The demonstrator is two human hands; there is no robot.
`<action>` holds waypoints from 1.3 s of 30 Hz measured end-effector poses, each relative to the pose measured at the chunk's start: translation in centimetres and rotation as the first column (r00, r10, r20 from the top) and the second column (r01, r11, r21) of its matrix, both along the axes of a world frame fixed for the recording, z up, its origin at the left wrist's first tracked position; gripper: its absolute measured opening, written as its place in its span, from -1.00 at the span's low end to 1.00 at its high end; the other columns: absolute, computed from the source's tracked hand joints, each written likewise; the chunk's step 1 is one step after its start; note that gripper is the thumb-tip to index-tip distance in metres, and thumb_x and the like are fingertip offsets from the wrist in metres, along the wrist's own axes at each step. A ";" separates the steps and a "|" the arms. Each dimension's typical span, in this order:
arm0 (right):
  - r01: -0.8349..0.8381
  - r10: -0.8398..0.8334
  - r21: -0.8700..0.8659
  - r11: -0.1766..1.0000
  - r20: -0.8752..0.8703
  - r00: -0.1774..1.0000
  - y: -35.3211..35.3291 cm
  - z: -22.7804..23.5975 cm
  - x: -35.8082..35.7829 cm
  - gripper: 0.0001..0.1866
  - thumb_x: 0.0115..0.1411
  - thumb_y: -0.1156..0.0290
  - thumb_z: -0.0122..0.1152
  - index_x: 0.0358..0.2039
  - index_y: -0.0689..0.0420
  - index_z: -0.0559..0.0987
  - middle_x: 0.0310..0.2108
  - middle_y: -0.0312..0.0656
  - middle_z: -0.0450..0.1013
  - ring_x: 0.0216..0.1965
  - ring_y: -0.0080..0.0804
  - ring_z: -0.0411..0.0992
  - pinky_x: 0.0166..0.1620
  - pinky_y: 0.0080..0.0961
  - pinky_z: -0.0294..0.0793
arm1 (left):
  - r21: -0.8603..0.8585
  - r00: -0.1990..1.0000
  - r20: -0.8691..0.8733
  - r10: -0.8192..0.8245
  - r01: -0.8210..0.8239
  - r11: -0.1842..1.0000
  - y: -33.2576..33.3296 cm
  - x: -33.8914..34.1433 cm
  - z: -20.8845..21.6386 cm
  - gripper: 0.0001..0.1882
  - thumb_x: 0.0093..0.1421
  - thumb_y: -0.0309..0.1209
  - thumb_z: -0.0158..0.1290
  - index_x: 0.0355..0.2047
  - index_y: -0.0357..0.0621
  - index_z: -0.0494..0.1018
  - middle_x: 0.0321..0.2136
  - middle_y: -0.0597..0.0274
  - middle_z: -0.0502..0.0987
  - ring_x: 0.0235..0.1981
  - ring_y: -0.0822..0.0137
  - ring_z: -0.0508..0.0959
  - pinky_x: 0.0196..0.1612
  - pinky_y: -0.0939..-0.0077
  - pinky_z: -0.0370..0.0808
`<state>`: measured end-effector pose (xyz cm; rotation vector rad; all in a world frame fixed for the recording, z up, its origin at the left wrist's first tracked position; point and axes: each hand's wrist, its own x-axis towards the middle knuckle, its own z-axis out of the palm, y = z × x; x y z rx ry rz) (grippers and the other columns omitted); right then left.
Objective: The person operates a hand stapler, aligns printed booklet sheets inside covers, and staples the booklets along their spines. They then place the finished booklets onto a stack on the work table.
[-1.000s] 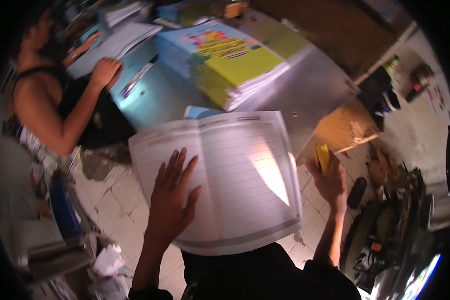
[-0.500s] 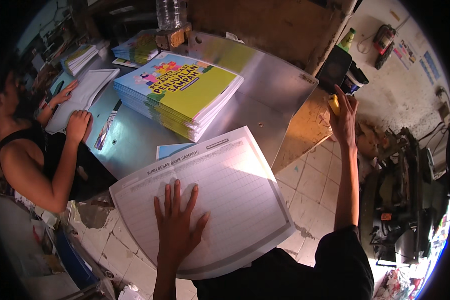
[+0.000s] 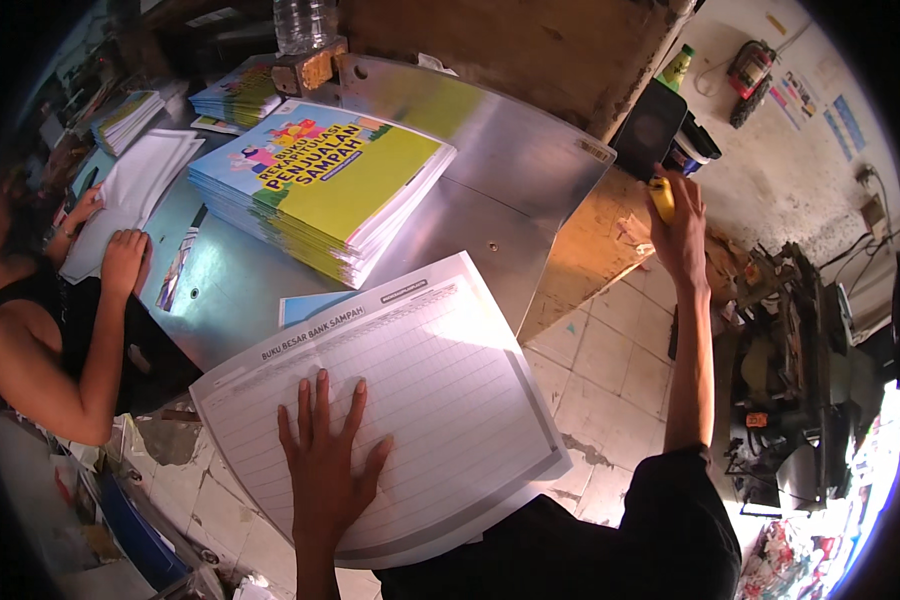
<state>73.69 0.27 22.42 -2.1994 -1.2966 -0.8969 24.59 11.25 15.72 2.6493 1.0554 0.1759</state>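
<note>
Left hand rests flat, fingers spread, on ruled printed pages; right hand grips yellow object; stacked colourful booklets on table.

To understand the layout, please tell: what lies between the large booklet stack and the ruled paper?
The head view shows metal tabletop and a flat blue item, partly hidden by the ruled paper.

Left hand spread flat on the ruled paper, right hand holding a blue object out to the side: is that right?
No: the head view shows the right hand holding a yellow object, not blue. The left hand is indeed spread flat on the ruled paper.
</note>
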 end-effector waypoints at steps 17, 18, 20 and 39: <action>-0.921 0.537 -0.059 0.386 -0.797 0.276 8.6 -3.0 -25.5 -0.65 0.13 0.48 0.43 -0.07 0.27 0.60 -0.24 -0.02 0.60 -0.26 -0.06 0.59 -0.14 -0.29 0.56 | -0.009 0.951 0.249 0.183 -0.187 0.982 -2.4 0.9 -2.3 -0.51 0.33 -0.26 0.07 0.28 0.31 0.42 0.38 -0.13 0.09 0.40 -0.19 0.10 0.42 -0.26 -0.08; -0.923 0.583 -0.054 0.380 -0.761 0.285 9.2 -3.3 -26.0 -0.64 0.11 0.51 0.43 -0.06 0.27 0.60 -0.23 -0.01 0.60 -0.24 -0.05 0.60 -0.15 -0.30 0.57 | -0.007 0.942 0.289 0.171 -0.177 0.984 -2.4 0.6 -2.6 -0.51 0.33 -0.25 0.07 0.28 0.33 0.42 0.39 -0.11 0.10 0.40 -0.18 0.11 0.43 -0.25 -0.08; -0.935 0.631 -0.062 0.349 -0.722 0.283 10.1 -3.9 -26.6 -0.63 0.09 0.54 0.43 -0.05 0.27 0.60 -0.22 0.01 0.60 -0.22 -0.03 0.61 -0.16 -0.31 0.58 | -0.033 0.932 0.302 0.201 -0.201 0.979 -2.6 0.3 -2.6 -0.51 0.33 -0.24 0.07 0.28 0.35 0.42 0.39 -0.09 0.10 0.41 -0.16 0.11 0.43 -0.25 -0.08; -0.920 0.616 -0.255 0.297 -0.685 0.389 13.2 -3.9 -27.0 -0.56 -0.06 0.76 0.32 -0.10 0.26 0.63 -0.26 -0.02 0.60 -0.25 -0.09 0.62 -0.18 -0.37 0.60 | -0.186 0.881 0.406 0.243 -0.181 0.966 -2.8 0.2 -4.0 -0.53 0.35 -0.09 0.02 0.26 0.39 0.42 0.47 0.01 0.00 0.52 0.05 -0.11 0.49 -0.09 -0.33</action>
